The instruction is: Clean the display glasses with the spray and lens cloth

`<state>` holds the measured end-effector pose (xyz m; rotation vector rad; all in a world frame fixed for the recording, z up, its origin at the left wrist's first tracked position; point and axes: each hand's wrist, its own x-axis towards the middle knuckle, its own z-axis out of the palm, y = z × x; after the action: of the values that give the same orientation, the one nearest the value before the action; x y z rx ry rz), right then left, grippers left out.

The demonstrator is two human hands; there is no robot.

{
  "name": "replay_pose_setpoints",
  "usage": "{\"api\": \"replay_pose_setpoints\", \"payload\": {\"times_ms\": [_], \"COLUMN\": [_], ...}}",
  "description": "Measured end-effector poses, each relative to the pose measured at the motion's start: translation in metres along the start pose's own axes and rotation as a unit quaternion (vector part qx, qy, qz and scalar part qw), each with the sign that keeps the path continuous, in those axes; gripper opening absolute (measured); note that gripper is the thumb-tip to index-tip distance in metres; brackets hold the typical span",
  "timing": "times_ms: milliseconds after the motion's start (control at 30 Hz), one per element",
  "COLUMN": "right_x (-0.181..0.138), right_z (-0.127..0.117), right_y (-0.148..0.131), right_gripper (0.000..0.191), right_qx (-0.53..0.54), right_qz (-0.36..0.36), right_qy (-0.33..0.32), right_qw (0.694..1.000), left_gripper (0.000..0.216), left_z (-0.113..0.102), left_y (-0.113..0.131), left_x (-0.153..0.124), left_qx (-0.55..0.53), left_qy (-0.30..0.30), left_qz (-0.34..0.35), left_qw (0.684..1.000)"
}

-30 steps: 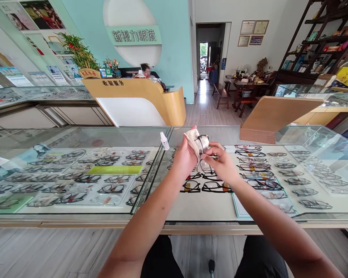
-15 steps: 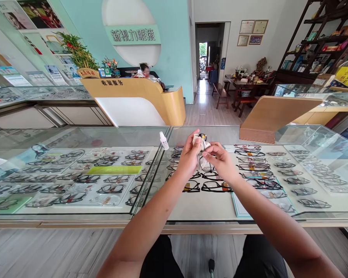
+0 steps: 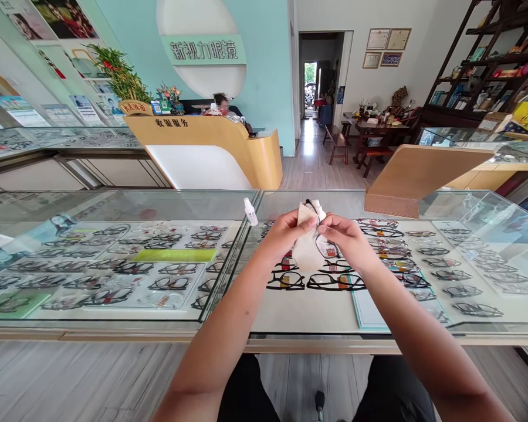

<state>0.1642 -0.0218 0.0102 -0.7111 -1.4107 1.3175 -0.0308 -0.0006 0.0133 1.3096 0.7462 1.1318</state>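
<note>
Above the glass counter, my left hand (image 3: 289, 232) pinches a cream cleaning cloth (image 3: 307, 251) that hangs down from the fingers. My right hand (image 3: 344, 235) is closed on a pair of dark thin-framed eyeglasses (image 3: 327, 247), with one lens hanging below the fingertips. Both hands meet at the frame, and the cloth lies against it and hides part of it. Something white shows between the hands at the top; whether it is a fold of cloth I cannot tell. A small white bottle (image 3: 250, 212) stands upright on the glass to the left of my hands.
Inside the glass display case (image 3: 286, 313) lie rows of eyeglasses. On its far right side stands a wooden board (image 3: 426, 176) with a tilted top. Beyond are a reception desk (image 3: 264, 155) with a person seated behind it, and a dark wooden table (image 3: 374, 124).
The cloth, bunched around the frame before, now hangs open below my left hand. My right hand has shifted slightly right with the eyeglasses. The view has moved a little.
</note>
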Motion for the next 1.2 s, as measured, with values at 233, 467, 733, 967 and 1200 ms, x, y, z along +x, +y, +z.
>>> {"api": "replay_pose_setpoints", "payload": {"times_ms": [233,467,733,967,1200], "right_x": [-0.001,-0.003,-0.003,-0.002,-0.005], "right_z": [-0.006,-0.004,0.005,0.004,0.008], "right_y": [-0.007,-0.009,-0.007,-0.006,-0.001], "right_gripper": [0.033,0.038,0.039,0.041,0.010], "right_qx": [0.026,-0.017,-0.054,-0.080,-0.249], "right_qz": [0.030,0.048,0.016,-0.002,-0.189], "right_qy": [-0.031,-0.083,-0.077,-0.048,0.108], "right_qw": [0.999,0.995,0.995,0.996,0.944], "left_gripper": [0.043,0.049,0.058,0.053,0.053], "left_z": [-0.001,0.009,0.020,0.014,0.015], "left_y": [0.004,0.002,-0.003,-0.004,-0.004], "left_x": [-0.002,-0.004,-0.007,-0.006,-0.005], "left_qx": [0.029,0.037,0.091,0.092,0.124], "left_qy": [-0.031,0.016,0.104,0.092,0.103], "left_qz": [0.025,0.071,0.115,0.092,0.108], "left_qw": [0.999,0.997,0.984,0.987,0.981]}}
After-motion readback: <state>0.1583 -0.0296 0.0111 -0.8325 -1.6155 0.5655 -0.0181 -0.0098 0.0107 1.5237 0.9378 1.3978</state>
